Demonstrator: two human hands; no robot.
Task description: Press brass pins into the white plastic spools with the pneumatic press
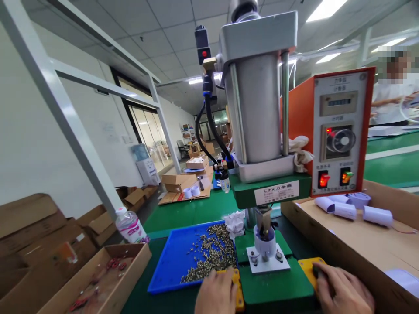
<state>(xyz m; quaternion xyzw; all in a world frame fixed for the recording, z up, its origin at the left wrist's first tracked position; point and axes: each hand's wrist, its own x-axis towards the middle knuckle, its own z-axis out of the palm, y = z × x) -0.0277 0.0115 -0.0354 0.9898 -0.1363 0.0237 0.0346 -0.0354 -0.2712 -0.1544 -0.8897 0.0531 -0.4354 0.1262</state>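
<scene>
My left hand (216, 293) rests with curled fingers over a yellow button box (239, 290) at the left of the press's green base (275, 288). On the other side, my right hand (343, 290) is closed over a second yellow button box (307, 265), with a finger or thumb on its black button (317, 271). Between and beyond my hands, a white cylindrical part (266, 244) sits on the metal fixture plate (268, 261), under the tool (264, 218) of the pneumatic press (257, 109). The tool's lower end reaches into that part.
A blue tray (178, 250) of small brass-coloured pieces lies left of the press. Cardboard boxes stand on both sides; the right one (353, 235) holds white cylinders (376, 216). An orange control box (343, 131) is at right, a bottle (131, 224) at left. A person (389, 100) sits far right.
</scene>
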